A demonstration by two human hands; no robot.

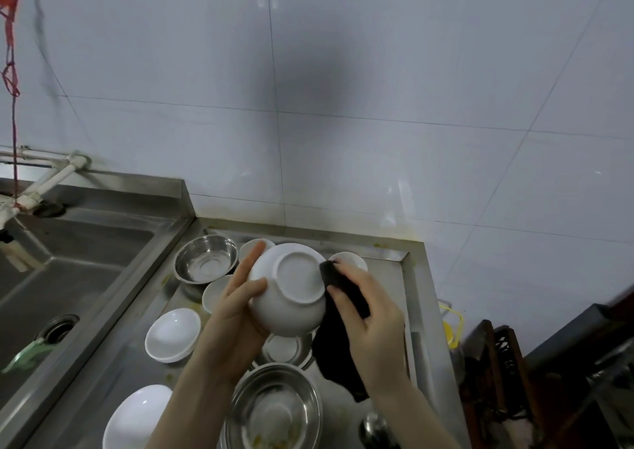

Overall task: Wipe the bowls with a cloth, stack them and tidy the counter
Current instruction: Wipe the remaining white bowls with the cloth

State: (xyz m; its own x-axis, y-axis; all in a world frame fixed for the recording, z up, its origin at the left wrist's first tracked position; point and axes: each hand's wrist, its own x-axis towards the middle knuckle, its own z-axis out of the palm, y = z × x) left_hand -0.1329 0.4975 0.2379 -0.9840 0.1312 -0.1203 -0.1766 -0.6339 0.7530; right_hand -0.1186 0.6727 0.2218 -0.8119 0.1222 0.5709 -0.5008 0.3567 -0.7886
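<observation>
My left hand [236, 308] holds a white bowl [291, 294] above the counter, its underside turned toward me, thumb on the side and a finger along the rim. My right hand [374, 315] grips a black cloth [343, 332] and presses it against the bowl's right edge; the cloth hangs down below the hand. On the steel counter [387, 270] below lie more white bowls: one at the left [172, 335], one at the front left [135, 417], a small one [214, 292] partly behind my left hand, and one at the back right [350, 260].
A steel bowl [206, 258] stands at the back of the counter and a larger steel bowl [274, 411] with food scraps at the front. A steel sink [68, 260] lies to the left. A ladle [375, 428] lies at the front right. Dark furniture stands right of the counter.
</observation>
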